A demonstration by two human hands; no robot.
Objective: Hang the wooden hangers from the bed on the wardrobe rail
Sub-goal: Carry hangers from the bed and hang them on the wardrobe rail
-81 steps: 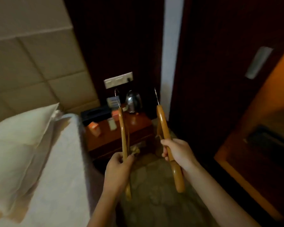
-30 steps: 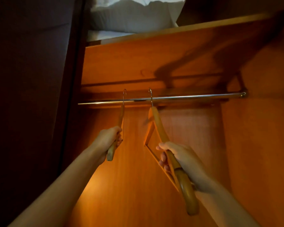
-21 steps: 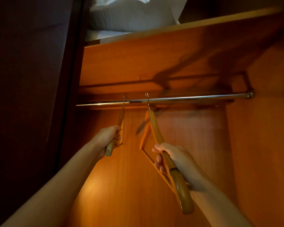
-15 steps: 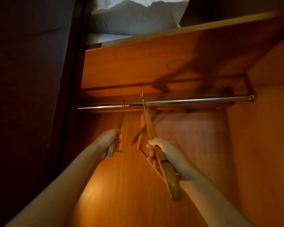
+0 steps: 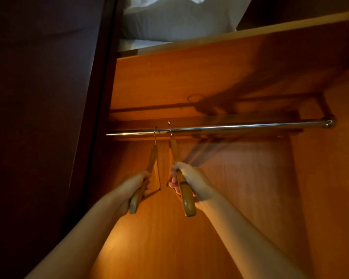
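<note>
Chrome wardrobe rail (image 5: 250, 125) runs across. Near its nine o'clock end, left hanger (image 5: 152, 160) and right hanger (image 5: 175, 151) hook over it.

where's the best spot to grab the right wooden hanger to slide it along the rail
Grip the near arm of the right-hand brown wooden hanger, just above its rounded end, coming from below and in front. It hangs edge-on, that arm sloping down toward the camera, while its thin wire hook is up at the chrome rail, awkward to pinch. The right hand grips there.

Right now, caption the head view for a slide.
Left hand holds left hanger, right hand holds right hanger, hooks at rail.
</note>
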